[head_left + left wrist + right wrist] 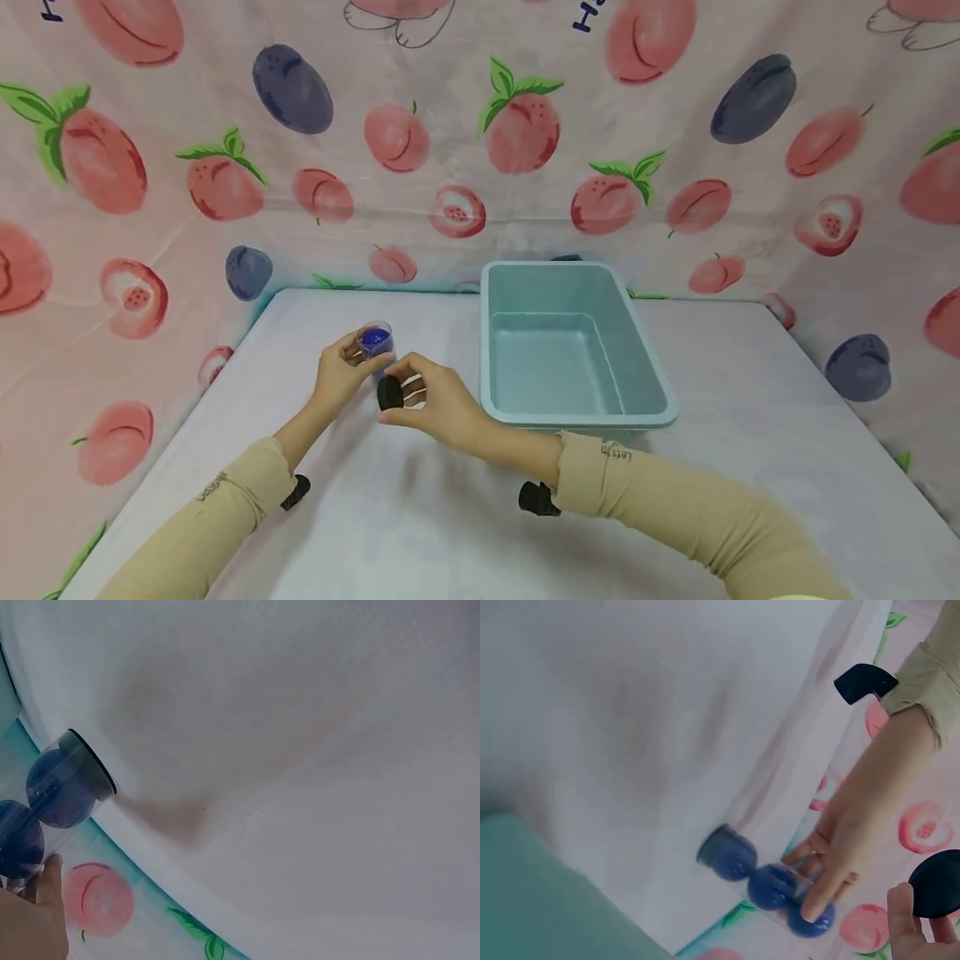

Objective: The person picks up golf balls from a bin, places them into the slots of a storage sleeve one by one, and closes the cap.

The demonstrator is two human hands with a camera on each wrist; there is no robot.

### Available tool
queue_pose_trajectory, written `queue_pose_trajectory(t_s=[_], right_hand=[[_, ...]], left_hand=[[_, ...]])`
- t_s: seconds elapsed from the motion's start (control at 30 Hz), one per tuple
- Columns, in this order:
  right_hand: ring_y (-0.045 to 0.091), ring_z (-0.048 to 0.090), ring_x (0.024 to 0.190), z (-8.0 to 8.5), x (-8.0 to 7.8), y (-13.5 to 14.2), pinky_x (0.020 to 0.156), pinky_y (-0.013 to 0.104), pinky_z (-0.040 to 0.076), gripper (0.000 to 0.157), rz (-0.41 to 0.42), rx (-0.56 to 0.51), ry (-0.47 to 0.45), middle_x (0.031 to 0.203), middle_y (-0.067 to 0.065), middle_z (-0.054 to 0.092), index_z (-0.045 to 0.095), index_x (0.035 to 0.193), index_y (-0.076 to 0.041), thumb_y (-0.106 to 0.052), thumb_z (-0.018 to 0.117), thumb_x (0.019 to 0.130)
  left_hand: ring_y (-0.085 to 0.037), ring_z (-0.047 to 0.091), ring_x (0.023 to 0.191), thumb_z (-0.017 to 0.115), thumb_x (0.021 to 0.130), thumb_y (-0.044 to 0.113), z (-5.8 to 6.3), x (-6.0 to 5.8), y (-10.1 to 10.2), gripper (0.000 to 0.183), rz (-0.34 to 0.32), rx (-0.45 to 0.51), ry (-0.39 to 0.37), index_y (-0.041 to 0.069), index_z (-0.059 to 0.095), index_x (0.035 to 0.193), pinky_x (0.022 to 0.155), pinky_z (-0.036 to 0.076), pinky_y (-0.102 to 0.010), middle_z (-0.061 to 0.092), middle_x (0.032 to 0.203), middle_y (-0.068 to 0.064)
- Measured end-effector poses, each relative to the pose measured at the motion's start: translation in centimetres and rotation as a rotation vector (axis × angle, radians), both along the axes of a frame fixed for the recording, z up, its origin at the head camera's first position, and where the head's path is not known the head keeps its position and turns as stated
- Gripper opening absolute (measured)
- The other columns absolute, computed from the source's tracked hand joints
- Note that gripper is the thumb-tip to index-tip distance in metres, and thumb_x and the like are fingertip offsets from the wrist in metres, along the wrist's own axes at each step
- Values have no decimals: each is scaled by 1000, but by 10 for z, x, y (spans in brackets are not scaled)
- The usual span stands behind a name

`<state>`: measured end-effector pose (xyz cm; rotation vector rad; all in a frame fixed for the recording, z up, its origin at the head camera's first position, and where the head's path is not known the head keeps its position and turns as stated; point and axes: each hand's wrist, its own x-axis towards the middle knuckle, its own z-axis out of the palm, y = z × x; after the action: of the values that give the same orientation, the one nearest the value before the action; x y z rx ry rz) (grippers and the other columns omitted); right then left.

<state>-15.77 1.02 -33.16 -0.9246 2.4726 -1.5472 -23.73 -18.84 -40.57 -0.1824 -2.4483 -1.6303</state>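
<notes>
My left hand (339,371) grips a clear plastic tube (375,333) over the table, left of the basin. Several blue balls (772,887) are lined up inside it, and its far end has a dark cap (714,844). The tube's near end, towards my head, looks uncovered in the head view. Close beside it, my right hand (450,408) pinches a round black lid (390,393) between thumb and fingers, apart from the tube. In the left wrist view, the tube's dark end (96,766) and part of the left hand (34,922) show at the left.
A pale teal basin (577,419) stands on the white-covered table (420,542), right of both hands and near the back. Fruit-printed cloth (480,200) hangs behind and at the sides. Black devices are worn at the left wrist (296,492) and right wrist (538,498).
</notes>
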Motion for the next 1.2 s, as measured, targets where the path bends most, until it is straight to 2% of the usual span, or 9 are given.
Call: queue_pose_trajectory(t_s=[0.17,0.33,0.43,0.53,0.67,0.77,0.83,1.03,1.2], right_hand=[[22,64,97,24,-2,1,83,25,55,42,-5,22,65,112,12,64,58,116,-1,-14,75,80],[20,63,96,48,-8,0,82,18,54,44,18,46,129,115,10,65,59,118,0,-13,75,80],[19,64,96,57,-14,0,82,14,52,46,36,75,183,115,9,65,59,120,-1,-15,76,79],[18,64,96,61,-22,-1,83,18,53,48,40,105,208,115,9,65,58,121,-1,-16,76,79],[19,63,99,67,-34,-4,84,22,54,48,43,145,217,115,9,64,57,122,-1,-16,75,80],[18,64,98,73,-44,-8,83,19,54,48,43,189,227,112,9,65,57,122,-2,-17,75,81],[19,65,97,76,-51,-11,82,20,54,47,48,211,226,111,10,65,58,122,-1,-18,75,81],[23,66,96,77,-75,-18,81,18,54,45,26,218,155,113,14,64,57,120,0,-15,75,81],[27,66,97,73,-94,-19,82,25,55,44,-31,222,71,115,17,63,56,119,0,-13,74,81]], left_hand=[[-33,60,111,66,86,3,-1,-1,-3,50,-23,41,9,-6,49,132,81,49,-7,58,123,-27],[-39,53,118,63,86,-4,-1,-2,-4,54,-58,65,1,-9,42,135,89,47,-12,51,130,-28],[-40,51,121,62,85,-7,-1,-1,-4,57,-71,80,-8,-11,38,136,90,47,-13,48,133,-29],[-40,51,120,63,85,-6,-2,-1,-4,58,-74,91,-16,-11,37,137,88,48,-12,48,132,-30],[-11,64,106,67,86,3,-2,-2,-2,54,-68,80,-4,-8,45,134,83,50,-10,54,127,-28],[10,60,92,70,85,11,-2,-1,-1,50,-51,56,3,-5,52,129,79,51,-9,59,123,-25],[6,62,94,70,85,14,-2,-1,-2,49,-37,36,1,-3,54,128,79,51,-9,61,122,-23],[-31,62,111,70,85,17,-2,-2,-2,53,-7,-3,-17,0,52,132,86,53,-20,61,122,-23],[-34,58,117,70,85,22,0,-2,-2,59,-4,-20,-67,2,48,136,96,49,-39,59,127,-22]])
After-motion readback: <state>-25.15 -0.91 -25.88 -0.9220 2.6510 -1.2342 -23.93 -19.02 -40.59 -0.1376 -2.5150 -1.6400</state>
